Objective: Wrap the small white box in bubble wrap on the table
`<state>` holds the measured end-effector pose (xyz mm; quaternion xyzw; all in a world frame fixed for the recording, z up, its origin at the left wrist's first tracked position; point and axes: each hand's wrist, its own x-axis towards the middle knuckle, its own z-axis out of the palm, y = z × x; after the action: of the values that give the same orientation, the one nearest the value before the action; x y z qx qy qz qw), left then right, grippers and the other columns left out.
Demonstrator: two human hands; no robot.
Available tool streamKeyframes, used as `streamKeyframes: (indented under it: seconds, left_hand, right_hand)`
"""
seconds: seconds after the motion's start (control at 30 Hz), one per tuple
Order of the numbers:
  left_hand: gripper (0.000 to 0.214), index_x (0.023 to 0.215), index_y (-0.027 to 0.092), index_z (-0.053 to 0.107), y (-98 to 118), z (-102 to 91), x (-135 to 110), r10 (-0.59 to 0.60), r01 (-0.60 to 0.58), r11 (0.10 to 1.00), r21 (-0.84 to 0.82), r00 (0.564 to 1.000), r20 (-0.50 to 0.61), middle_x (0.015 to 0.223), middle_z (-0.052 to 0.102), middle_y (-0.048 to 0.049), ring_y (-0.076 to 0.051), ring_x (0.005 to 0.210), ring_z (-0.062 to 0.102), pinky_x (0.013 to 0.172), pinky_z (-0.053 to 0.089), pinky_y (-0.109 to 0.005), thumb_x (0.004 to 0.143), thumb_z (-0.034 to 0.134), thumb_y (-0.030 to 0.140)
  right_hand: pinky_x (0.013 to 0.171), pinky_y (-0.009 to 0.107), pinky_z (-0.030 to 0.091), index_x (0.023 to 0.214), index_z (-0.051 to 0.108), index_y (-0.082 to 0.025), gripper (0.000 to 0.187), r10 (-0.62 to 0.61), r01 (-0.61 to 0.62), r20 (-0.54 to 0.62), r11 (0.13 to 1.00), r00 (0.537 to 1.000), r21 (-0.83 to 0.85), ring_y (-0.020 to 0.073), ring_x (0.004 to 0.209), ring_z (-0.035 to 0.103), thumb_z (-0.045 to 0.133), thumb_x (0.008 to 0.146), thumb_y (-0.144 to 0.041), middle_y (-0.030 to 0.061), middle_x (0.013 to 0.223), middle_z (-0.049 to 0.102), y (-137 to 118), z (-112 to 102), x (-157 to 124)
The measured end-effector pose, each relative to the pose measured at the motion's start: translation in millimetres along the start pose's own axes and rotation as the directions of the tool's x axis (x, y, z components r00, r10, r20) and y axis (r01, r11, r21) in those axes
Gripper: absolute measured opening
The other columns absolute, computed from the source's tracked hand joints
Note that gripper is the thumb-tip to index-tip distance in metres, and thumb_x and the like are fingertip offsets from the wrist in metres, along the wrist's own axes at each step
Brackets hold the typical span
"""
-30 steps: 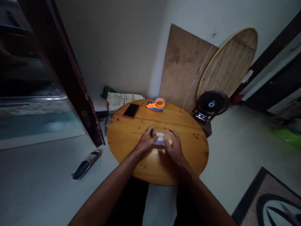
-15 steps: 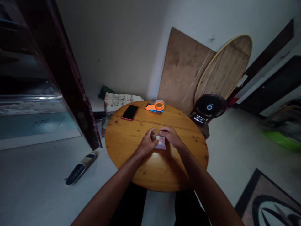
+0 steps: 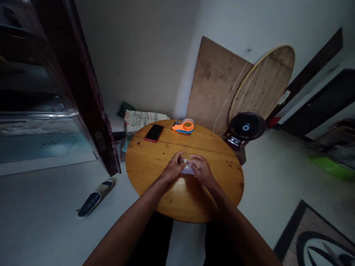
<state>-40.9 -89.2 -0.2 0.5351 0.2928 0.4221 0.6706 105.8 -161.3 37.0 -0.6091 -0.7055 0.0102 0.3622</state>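
On the round wooden table a small whitish packet with faint pinkish print lies between my two hands. My left hand is closed on its left side, thumb across the top. From the right, my right hand bends its fingers and thumb in at the packet's upper right part, pinching there. Between the fingertips the detail is too small to make out, and the hands cover much of the packet. Farther back lies an orange and blue tape dispenser with a roll of clear tape.
A phone with a red edge lies at the table's back left. Behind the table stand a printed carton, a leaning board and a round wooden top. A dark fan stands at the right, a slipper on the floor at left.
My right hand has turned and moved down over the packet, its thumb and fingers now at the packet's top. The left hand stays on the packet's left side. The view has shifted slightly.
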Motion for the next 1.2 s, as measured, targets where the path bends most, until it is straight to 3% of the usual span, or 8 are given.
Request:
streamKeyframes:
  seconds: [0.17, 0.33, 0.5, 0.63, 0.73, 0.9, 1.07, 1.2]
  left_hand:
    - [0.061, 0.124, 0.017, 0.052, 4, 1.7, -2, -0.033, 0.033, 0.999, -0.035, 0.999, 0.002, 0.105, 0.058, -0.0065, -0.014, 0.087, 0.056, 0.074, 0.046, -0.024, 0.066, 0.071, 0.019]
    - [0.056, 0.118, 0.016, 0.056, 0, 0.0, 2, -0.028, 0.028, 1.0, 0.006, 0.998, -0.061, 0.1, 0.06, -0.0057, -0.015, 0.084, 0.058, 0.074, 0.047, -0.025, 0.065, 0.073, 0.026]
    - [0.057, 0.12, 0.016, 0.055, -2, -2.2, 2, 0.032, -0.029, 0.996, 0.089, 0.999, -0.029, 0.101, 0.061, -0.0049, -0.015, 0.088, 0.059, 0.075, 0.048, -0.026, 0.066, 0.073, 0.026]
    - [0.058, 0.123, 0.016, 0.052, -2, -0.7, 1, 0.038, -0.034, 0.993, 0.113, 0.999, -0.03, 0.1, 0.06, -0.0045, -0.013, 0.086, 0.058, 0.075, 0.049, -0.025, 0.068, 0.07, 0.023]
    - [0.059, 0.125, 0.015, 0.051, 0, 0.9, 1, 0.018, -0.014, 0.994, 0.106, 0.999, -0.033, 0.1, 0.06, -0.0054, -0.014, 0.085, 0.058, 0.074, 0.049, -0.025, 0.069, 0.07, 0.023]
    - [0.055, 0.123, 0.014, 0.054, 2, 0.7, 2, 0.042, -0.03, 0.979, 0.2, 0.998, -0.053, 0.095, 0.06, -0.0043, -0.014, 0.083, 0.057, 0.073, 0.048, -0.025, 0.07, 0.068, 0.024]
    - [0.056, 0.121, 0.014, 0.054, 3, -0.8, 2, 0.039, -0.029, 0.984, 0.175, 0.998, -0.055, 0.098, 0.061, -0.0049, -0.014, 0.083, 0.058, 0.074, 0.048, -0.026, 0.068, 0.068, 0.022]
    - [0.057, 0.122, 0.014, 0.052, 3, -0.7, 0, 0.03, -0.023, 0.991, 0.133, 0.998, -0.049, 0.102, 0.06, -0.0066, -0.015, 0.085, 0.058, 0.073, 0.049, -0.026, 0.068, 0.069, 0.023]
  right_hand:
    - [0.094, 0.045, 0.039, 0.121, 0.063, -0.022, 0.034, -0.127, 0.139, 0.059, 0.934, 0.99, -0.329, 0.0284, 0.118, 0.047, 0.052, 0.089, -0.029, 0.0127, 0.13, 0.055, -8, 0, -26]
    - [0.092, 0.043, 0.038, 0.115, 0.065, -0.023, 0.029, -0.198, 0.165, -0.023, 0.868, 0.98, -0.468, 0.0289, 0.12, 0.045, 0.049, 0.091, -0.025, 0.0136, 0.133, 0.051, -8, 8, -30]
    - [0.092, 0.042, 0.038, 0.111, 0.065, -0.022, 0.026, -0.228, 0.167, -0.087, 0.88, 0.97, -0.445, 0.0274, 0.118, 0.048, 0.049, 0.091, -0.024, 0.014, 0.132, 0.052, -6, 13, -32]
    - [0.095, 0.043, 0.038, 0.114, 0.062, -0.016, 0.03, -0.161, 0.107, -0.127, 0.929, 0.979, -0.354, 0.0283, 0.12, 0.047, 0.052, 0.089, -0.03, 0.0174, 0.136, 0.048, -3, 13, -34]
    - [0.096, 0.045, 0.038, 0.123, 0.057, -0.016, 0.038, -0.142, 0.107, -0.075, 0.93, 0.987, -0.351, 0.0296, 0.123, 0.044, 0.05, 0.089, -0.031, 0.0184, 0.14, 0.044, -3, 12, -32]
    - [0.094, 0.044, 0.037, 0.118, 0.061, -0.018, 0.033, -0.173, 0.148, -0.036, 0.92, 0.984, -0.364, 0.0286, 0.121, 0.045, 0.046, 0.092, -0.029, 0.0166, 0.134, 0.051, -4, 13, -28]
    - [0.097, 0.042, 0.036, 0.111, 0.062, -0.018, 0.028, -0.145, 0.104, -0.128, 0.954, 0.981, -0.281, 0.0263, 0.121, 0.047, 0.051, 0.088, -0.03, 0.0144, 0.136, 0.049, -7, 9, -34]
    - [0.1, 0.042, 0.036, 0.128, 0.053, -0.014, 0.046, -0.082, 0.042, -0.158, 0.97, 0.984, -0.241, 0.0274, 0.125, 0.044, 0.055, 0.084, -0.031, 0.017, 0.139, 0.045, -9, 6, -36]
